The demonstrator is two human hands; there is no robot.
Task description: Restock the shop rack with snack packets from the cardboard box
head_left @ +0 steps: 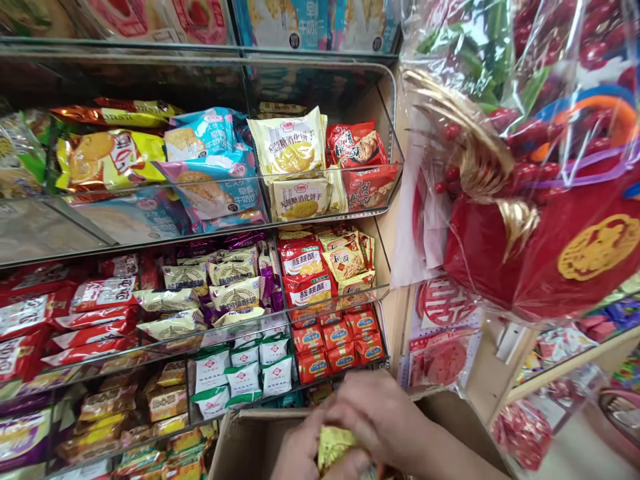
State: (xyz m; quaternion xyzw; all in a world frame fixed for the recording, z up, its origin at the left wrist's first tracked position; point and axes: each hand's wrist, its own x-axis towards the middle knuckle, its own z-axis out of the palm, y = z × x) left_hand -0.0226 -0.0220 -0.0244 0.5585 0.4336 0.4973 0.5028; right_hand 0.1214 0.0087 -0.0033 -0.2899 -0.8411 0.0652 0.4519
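Both hands are together over an open cardboard box (265, 433) at the bottom of the head view. My left hand (305, 447) is closed around a small yellow snack packet (334, 445), its thumb against the wrapper. My right hand (373, 413) comes in from the lower right and lies over the top of the same packet, fingers curled and touching the left hand. Its fingertips are partly hidden, so what they grip cannot be made out. Part of the box's contents shows below the hands, blurred.
Clear-fronted shelves hold cream packets (290, 147), red packets (306, 290), small orange-red packets (343, 353) and green-white packets (243, 380). A plastic-wrapped red decoration (540, 247) hangs at the right, near a wooden shelf edge (575, 367).
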